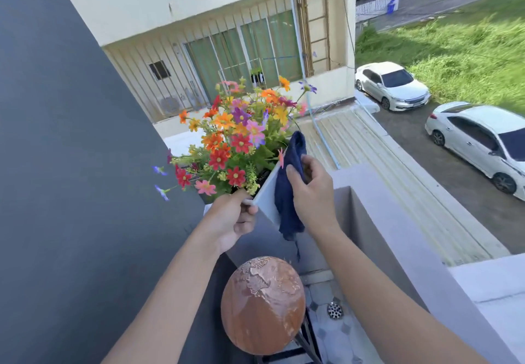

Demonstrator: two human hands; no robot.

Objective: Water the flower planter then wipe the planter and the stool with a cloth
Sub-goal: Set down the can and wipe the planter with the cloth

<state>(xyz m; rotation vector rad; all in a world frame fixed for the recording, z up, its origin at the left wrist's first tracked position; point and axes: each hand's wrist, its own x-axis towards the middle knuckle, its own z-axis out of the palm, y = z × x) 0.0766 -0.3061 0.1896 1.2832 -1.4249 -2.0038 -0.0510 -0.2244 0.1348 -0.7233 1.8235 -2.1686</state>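
Left hand (233, 216) grips the lifted planter (267, 193) by its near corner; right hand (309, 190) presses the cloth (287, 190) on its side. One-handed, it could tip over the ledge (397, 221).

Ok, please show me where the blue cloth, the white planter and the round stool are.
blue cloth (287, 193): head view, its hanging middle fold.
white planter (265, 196): head view, its bare side wall.
round stool (262, 307): head view, its wet wooden seat.
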